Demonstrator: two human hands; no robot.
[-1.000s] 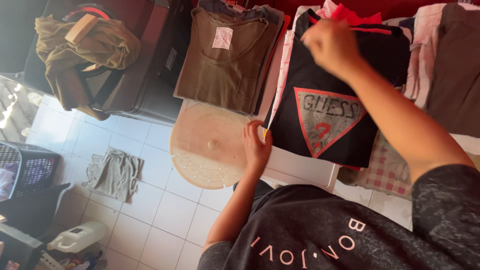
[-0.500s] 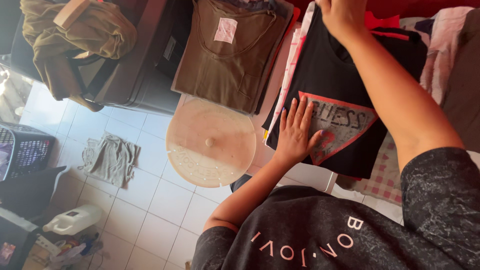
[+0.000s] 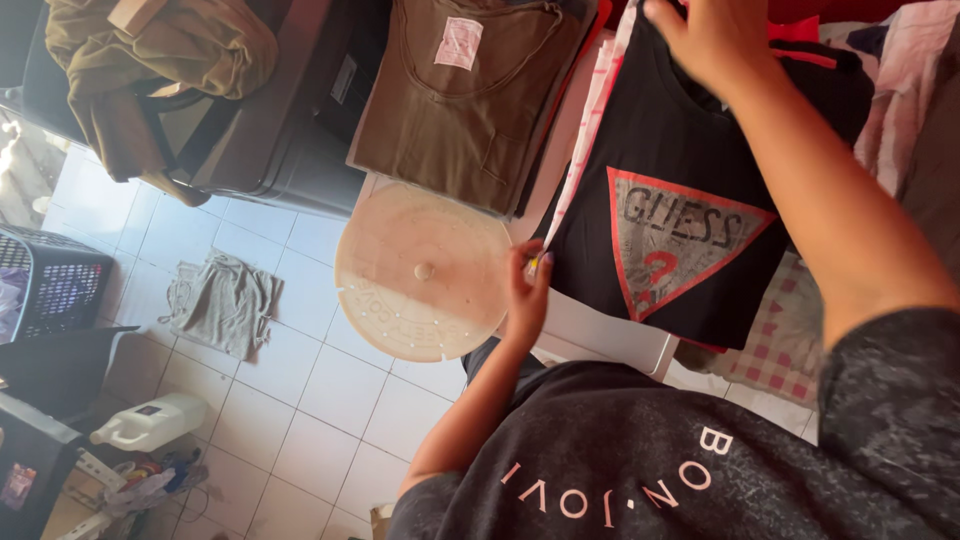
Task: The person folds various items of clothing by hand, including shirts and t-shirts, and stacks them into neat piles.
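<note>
A folded black t-shirt [image 3: 680, 160] with a red-edged grey triangle print lies on top of a stack of clothes. My right hand [image 3: 705, 40] rests on its far end near the collar, fingers curled on the cloth. My left hand [image 3: 527, 290] pinches the shirt's near left corner, beside a round beige plastic lid [image 3: 420, 270]. A folded olive-brown t-shirt [image 3: 460, 100] lies to the left of the black one.
A crumpled olive garment [image 3: 150, 70] sits on a dark case [image 3: 280, 150] at the upper left. On the white tiled floor lie a grey rag [image 3: 220, 300], a dark laundry basket [image 3: 50, 290] and a white jug [image 3: 150, 422]. Pink and checked cloths [image 3: 780, 340] lie at right.
My left hand has slid off the triangle print, where it lay flat, back to the shirt's left corner. My right hand stays at the collar end.
</note>
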